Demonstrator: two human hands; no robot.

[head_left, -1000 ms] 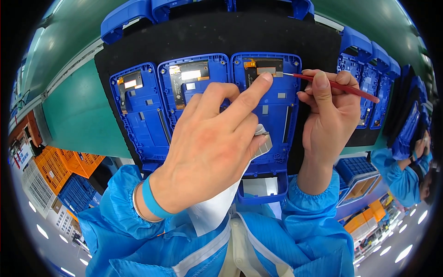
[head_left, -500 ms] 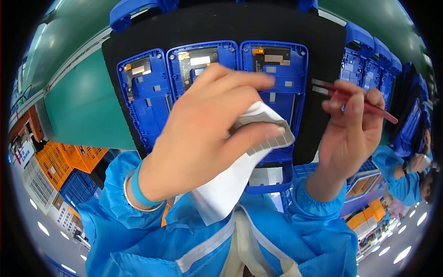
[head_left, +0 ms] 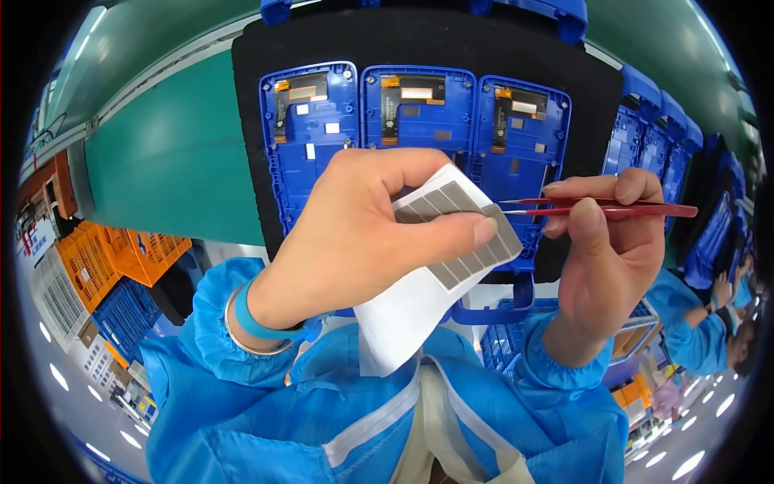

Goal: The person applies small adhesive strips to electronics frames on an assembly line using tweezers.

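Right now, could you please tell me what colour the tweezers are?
The tweezers are red, seen in the head view.

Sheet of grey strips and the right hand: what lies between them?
In the head view, the red tweezers: their prongs reach from the right hand to the edge of the sheet; contact there is unclear.

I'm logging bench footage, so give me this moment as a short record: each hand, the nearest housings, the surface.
Left hand: pinches a white sheet bearing grey rectangles
Right hand: holds red tweezers, tips by the sheet's upper right edge; contact unclear
Nearest housings: three, blue, side by side, each with a dark strip inside
Surface: black mat on a green table
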